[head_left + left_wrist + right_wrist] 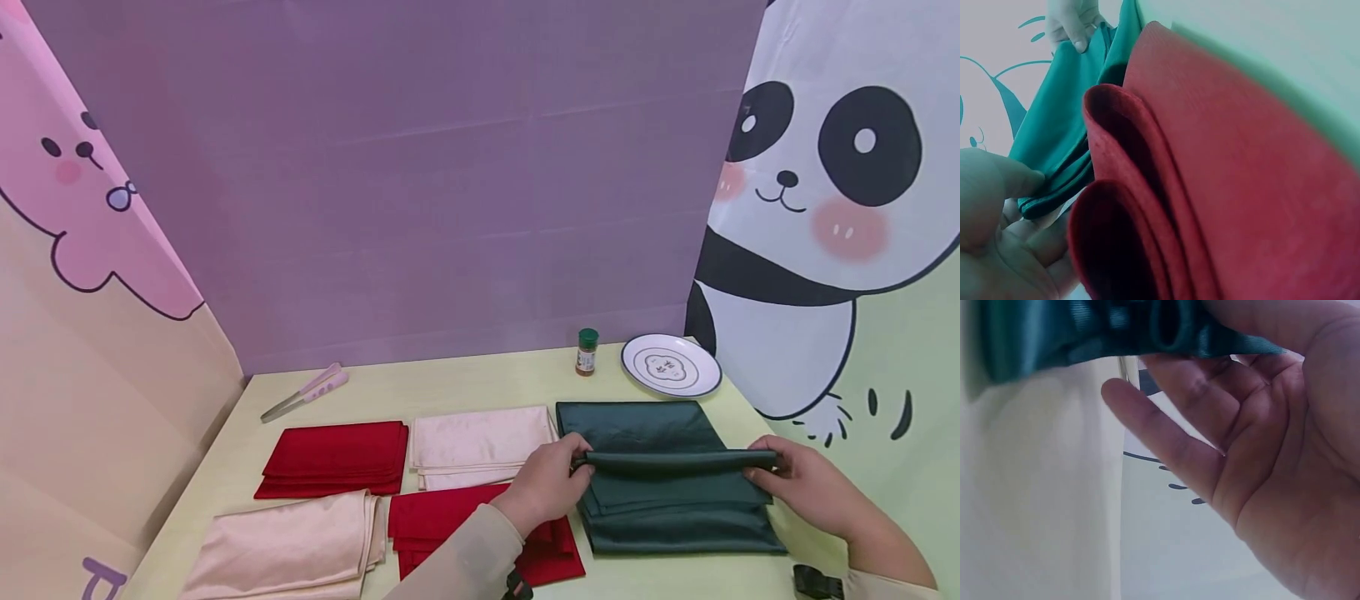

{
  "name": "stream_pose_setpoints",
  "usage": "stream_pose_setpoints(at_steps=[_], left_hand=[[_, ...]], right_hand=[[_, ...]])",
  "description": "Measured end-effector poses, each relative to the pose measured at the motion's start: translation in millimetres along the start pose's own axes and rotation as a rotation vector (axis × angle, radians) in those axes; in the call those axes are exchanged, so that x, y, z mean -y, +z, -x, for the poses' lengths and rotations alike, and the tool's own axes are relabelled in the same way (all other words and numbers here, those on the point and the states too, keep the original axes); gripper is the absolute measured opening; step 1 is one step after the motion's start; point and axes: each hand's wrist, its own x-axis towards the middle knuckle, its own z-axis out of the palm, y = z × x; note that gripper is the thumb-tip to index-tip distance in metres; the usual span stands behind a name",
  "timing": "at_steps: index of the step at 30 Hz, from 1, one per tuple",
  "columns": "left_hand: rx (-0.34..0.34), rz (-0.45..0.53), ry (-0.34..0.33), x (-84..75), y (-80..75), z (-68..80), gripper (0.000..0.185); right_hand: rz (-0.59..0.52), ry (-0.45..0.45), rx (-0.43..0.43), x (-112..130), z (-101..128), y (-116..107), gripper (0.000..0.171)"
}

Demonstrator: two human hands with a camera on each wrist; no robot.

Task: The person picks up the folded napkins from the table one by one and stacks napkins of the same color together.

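Head view: a dark green napkin [675, 483] is seen on the pale table [465, 387], partly rolled, with the rolled edge [675, 460] lying as a long tube across the cloth. Its long axis runs left to right — square to the person's line of sight — with the flat, unrolled part of the napkin beyond it, toward the plate [670, 365], and folded layers nearer the body.

Each end of the roll is held. The left hand [546, 483] is curled round the left end, thumb and fingers closed on the fabric; the right hand [806, 479] pinches the right end. Neither hand is nearer than the other — the roll is spanned evenly between them.

Left wrist view: the green cloth is pressed under the thumb [997, 181], and a red napkin [1222, 187] fills the foreground, just left of the green one.

Right wrist view: the open tube end of the roll [1169, 325] is seen gripped at the top of the frame; the lower fingers [1166, 444] are stretched loose beneath it, so the hold seems to be made by thumb and upper fingers only, though the blur leaves this uncertain.

Left of the green napkin, other folded napkins — red and cream — are noted.
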Motion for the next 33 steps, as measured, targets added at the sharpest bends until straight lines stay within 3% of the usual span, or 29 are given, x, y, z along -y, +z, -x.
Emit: stream_pose_setpoints(at_steps=[7,12,22,33], left_hand=[[0.006,0.048,-0.005,0.3,0.6,0.3,0.031],[0.005,0.086,-0.003,-0.3,-0.5,0.5,0.03],[-0.003,0.261,0.024,-0.7,-5.7,-2.3,0.018],[-0.001,0.3,0.047,-1.8,-13.3,-3.7,0.019]], right_hand=[[-0.144,0.088,0.056,6.0,0.6,-2.4,0.018],[-0.186,0.099,0.042,7.0,0.3,-2.6,0.019],[-0.133,0.076,-0.059,11.1,-1.1,-1.0,0.025],[-0.074,0.007,-0.15,21.7,-3.3,-2.6,0.027]])
